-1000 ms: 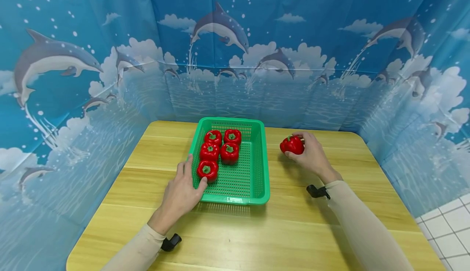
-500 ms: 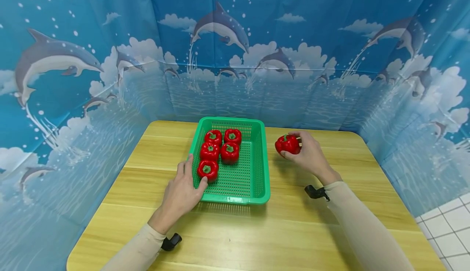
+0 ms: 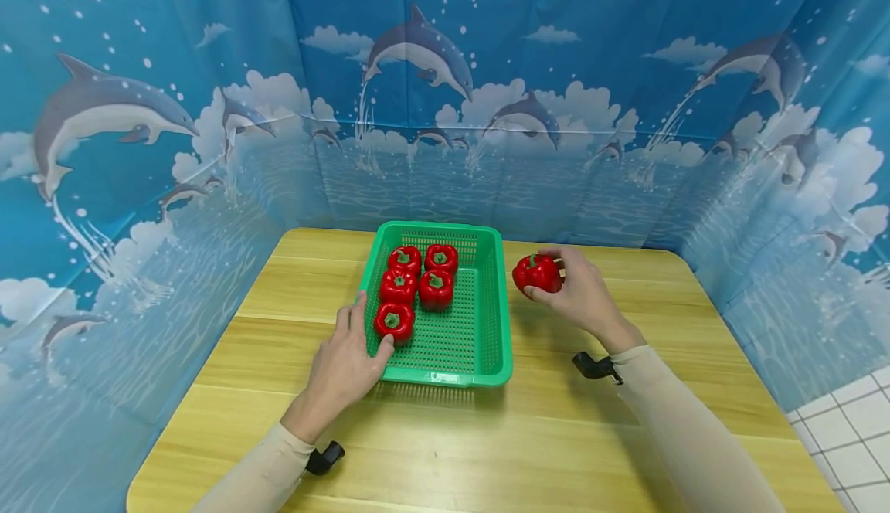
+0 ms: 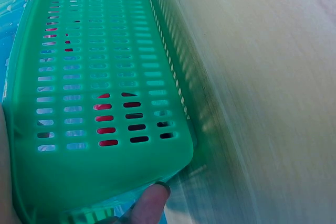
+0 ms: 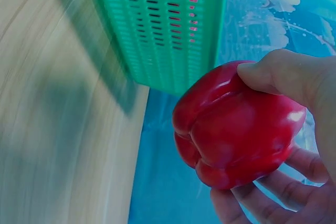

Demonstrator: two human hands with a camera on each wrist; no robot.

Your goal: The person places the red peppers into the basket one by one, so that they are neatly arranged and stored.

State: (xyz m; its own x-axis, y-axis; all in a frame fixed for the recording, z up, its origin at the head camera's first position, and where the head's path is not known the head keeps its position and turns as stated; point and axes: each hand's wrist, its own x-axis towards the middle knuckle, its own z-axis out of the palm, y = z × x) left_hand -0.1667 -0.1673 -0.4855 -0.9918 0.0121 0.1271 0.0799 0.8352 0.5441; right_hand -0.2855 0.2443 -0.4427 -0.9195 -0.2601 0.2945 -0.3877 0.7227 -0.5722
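A red bell pepper (image 3: 537,274) is pinched between the thumb and fingers of my right hand (image 3: 580,285), just right of the basket. In the right wrist view this bell pepper (image 5: 236,129) hangs above the table, apart from the basket wall. My left hand (image 3: 345,362) grips the near left corner of the green plastic basket (image 3: 505,327), one finger along the side rim. Its thumb reaches over the front rim beside the nearest bell pepper (image 3: 394,324). Several red bell peppers (image 3: 436,289) stand stem up in the basket's left part. From the left wrist, the slotted basket wall (image 4: 105,171) hides most of them.
The basket stands on a wooden table (image 3: 445,451) with rounded corners. A blue dolphin-print curtain (image 3: 445,165) encloses the back and sides. Black wrist mounts (image 3: 324,459) sit under both forearms. White tiles (image 3: 851,428) show at the lower right.
My right hand has carried its bell pepper leftward, closer to the basket's right rim. The left hand and the bell peppers in the basket stay in place.
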